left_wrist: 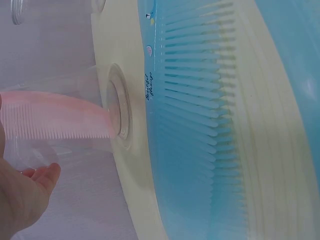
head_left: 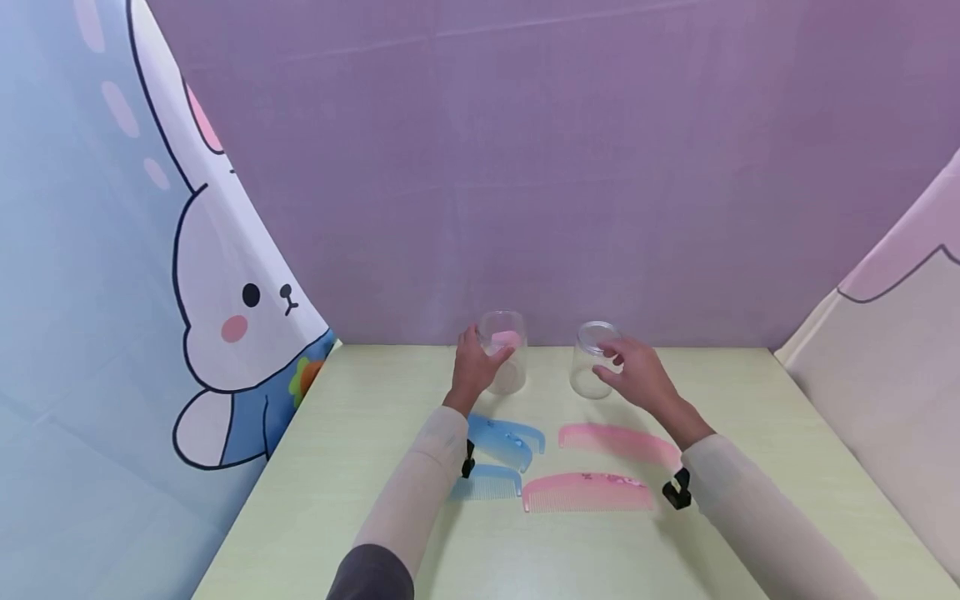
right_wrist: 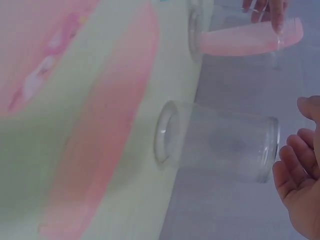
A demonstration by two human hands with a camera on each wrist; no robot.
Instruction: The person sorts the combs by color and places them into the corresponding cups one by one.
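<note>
The left grip (head_left: 476, 371) is closed round the upper part of the left jar (head_left: 507, 382), upright on the worktop (head_left: 555, 554) with a pink comb (left_wrist: 60, 117) inside. The right grip (head_left: 639, 375), fingers parted and holding nothing, is just beside the mouth of the right jar (head_left: 589, 382). Both jars appear light, stiff, slippery and possibly brittle; take the upper wall. Blue combs (head_left: 501, 440) and two pink combs (head_left: 588, 490) lie in front, hindering a low approach.

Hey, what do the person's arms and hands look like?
The left hand and right hand are bare. The left sleeve is pale with a dark upper section; the right sleeve is pale. Small black pieces show by both wrists.
</note>
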